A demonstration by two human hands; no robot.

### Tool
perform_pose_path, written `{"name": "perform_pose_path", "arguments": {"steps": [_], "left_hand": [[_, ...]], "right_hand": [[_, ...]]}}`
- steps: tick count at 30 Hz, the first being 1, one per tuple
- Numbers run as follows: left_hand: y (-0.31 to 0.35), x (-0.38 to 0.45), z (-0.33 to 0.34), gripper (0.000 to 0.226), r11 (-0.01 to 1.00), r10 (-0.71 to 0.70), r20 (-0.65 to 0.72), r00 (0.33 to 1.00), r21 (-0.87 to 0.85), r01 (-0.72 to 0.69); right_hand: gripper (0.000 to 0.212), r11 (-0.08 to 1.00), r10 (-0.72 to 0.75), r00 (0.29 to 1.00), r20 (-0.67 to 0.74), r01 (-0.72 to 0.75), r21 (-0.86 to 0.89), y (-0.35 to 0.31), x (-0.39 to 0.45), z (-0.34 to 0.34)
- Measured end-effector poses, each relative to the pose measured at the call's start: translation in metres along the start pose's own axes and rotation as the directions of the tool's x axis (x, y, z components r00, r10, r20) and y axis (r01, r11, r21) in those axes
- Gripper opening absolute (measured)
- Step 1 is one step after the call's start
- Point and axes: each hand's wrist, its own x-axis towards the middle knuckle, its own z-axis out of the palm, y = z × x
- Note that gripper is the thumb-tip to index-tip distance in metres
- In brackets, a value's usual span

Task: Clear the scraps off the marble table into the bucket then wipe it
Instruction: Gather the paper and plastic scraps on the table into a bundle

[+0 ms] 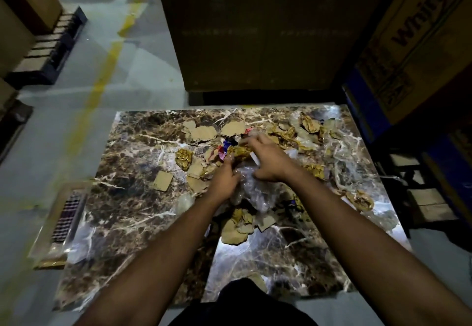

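Both hands, left hand [224, 180] and right hand [268, 162], clutched crinkled clear plastic wrap [251, 187] mid-desk, gathering brown cardboard scraps [201, 134] (scattered toward twelve o'clock) on the dark veined marble desk [132, 198]; no bucket was visible.

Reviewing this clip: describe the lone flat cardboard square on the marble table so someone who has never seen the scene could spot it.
Start at the marble table, then look just left of the left hand, on bare stone apart from the scrap pile. The cardboard square lies flat there, alone. Unlike the crumpled brown paper wads nearby, it is smooth and straight-edged.
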Motion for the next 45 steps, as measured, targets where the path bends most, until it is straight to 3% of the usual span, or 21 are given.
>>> {"name": "perform_pose_path", "arguments": {"steps": [3, 6, 9, 11, 14, 17, 22, 24, 28, 33, 39, 41, 45], "left_hand": [[-0.01, -0.004, -0.001, 0.032, 0.995, -0.093, -0.203, 0.975, 0.007, 0.096], [-0.018, -0.019, -0.008, 0.019, 0.986, -0.161, -0.258, 0.953, -0.09, 0.142], [-0.027, -0.048, -0.01, 0.023, 0.985, -0.11, -0.262, 0.959, -0.159, 0.069], [-0.036, -0.07, -0.011, 0.022, 0.995, -0.009, -0.289, 0.957, -0.097, -0.021], [-0.053, -0.101, -0.008, 0.005, 0.99, 0.144, -0.123, 0.982, 0.017, -0.143], [-0.065, -0.13, 0.007, 0.009, 0.985, 0.154, 0.148, 0.977, 0.052, -0.163], [-0.059, -0.154, 0.045, 0.02, 0.92, 0.072, 0.464, 0.883, 0.311, -0.239], [-0.058, -0.158, 0.057, 0.023, 0.87, 0.073, 0.529, 0.846, 0.381, -0.314], [-0.058, -0.157, 0.069, 0.024, 0.85, 0.07, 0.473, 0.878, 0.432, -0.301], [-0.055, -0.155, 0.065, 0.023, 0.864, 0.119, 0.188, 0.975, 0.464, -0.195], [-0.05, -0.158, 0.057, 0.016, 0.88, 0.181, 0.058, 0.982, 0.436, -0.187], [-0.047, -0.161, 0.057, 0.02, 0.831, 0.239, 0.127, 0.963, 0.486, -0.27], [-0.047, -0.159, 0.065, 0.059, 0.681, 0.22, 0.379, 0.899, 0.6, -0.42]], "right_hand": [[0.083, 0.999, 0.021, 0.999, 0.031, -0.021, -0.028, 0.006, 0.003, 0.026], [0.078, 0.985, 0.056, 0.993, 0.103, -0.038, -0.168, 0.017, -0.001, 0.048], [0.077, 0.965, 0.12, 0.986, 0.118, -0.088, -0.246, 0.03, -0.004, 0.061], [0.078, 0.954, 0.131, 0.988, 0.087, -0.102, -0.281, 0.035, -0.003, 0.06], [0.08, 0.957, 0.112, 0.992, 0.053, -0.093, -0.273, 0.033, 0.001, 0.046], [0.086, 0.971, 0.082, 0.995, 0.054, -0.067, -0.231, 0.032, -0.001, 0.03], [0.102, 0.985, 0.058, 0.994, 0.095, -0.042, -0.166, 0.032, -0.011, 0.017], [0.104, 0.991, 0.063, 0.994, 0.091, -0.051, -0.122, 0.034, -0.017, 0.017], [0.102, 0.997, 0.033, 0.999, 0.043, -0.031, -0.065, 0.038, -0.033, 0.02], [0.097, 1.0, 0.031, 0.998, -0.063, -0.031, 0.006, 0.043, -0.047, 0.021], [0.086, 0.997, 0.048, 0.966, -0.254, -0.032, 0.069, 0.048, -0.065, 0.024], [0.083, 0.997, 0.068, 0.958, -0.278, -0.055, 0.053, 0.05, -0.068, 0.026], [0.076, 0.996, 0.076, 0.946, -0.316, -0.059, 0.063, 0.051, -0.07, 0.029]]}}
